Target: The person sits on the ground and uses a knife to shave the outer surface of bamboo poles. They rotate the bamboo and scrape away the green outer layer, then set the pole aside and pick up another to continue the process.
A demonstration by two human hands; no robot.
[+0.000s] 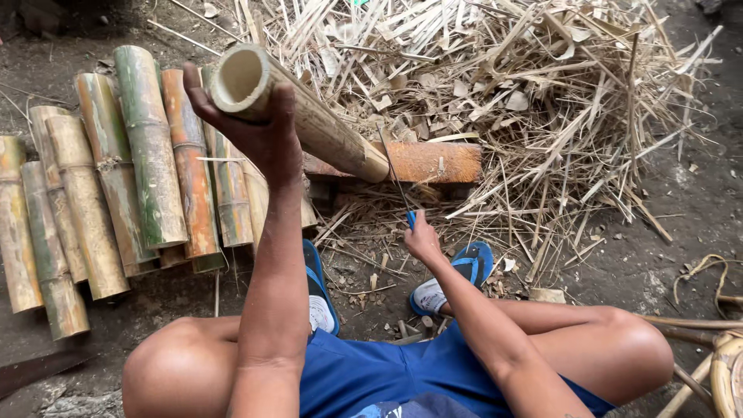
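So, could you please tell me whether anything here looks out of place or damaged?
Nothing stands out. The left hand props a bamboo tube on a wooden block, the right hand holds a thin blade, and split strips lie heaped behind.

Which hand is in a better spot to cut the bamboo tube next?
Probably the right hand. It already grips the thin blade, whose tip sits by the bamboo tube where it rests on the wooden block. The left hand is busy propping the tube's raised open end.

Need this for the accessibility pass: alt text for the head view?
A squatting person's left hand tilts a bamboo tube onto a wooden block; the right hand holds a thin blade against it, with cut bamboo sections alongside.
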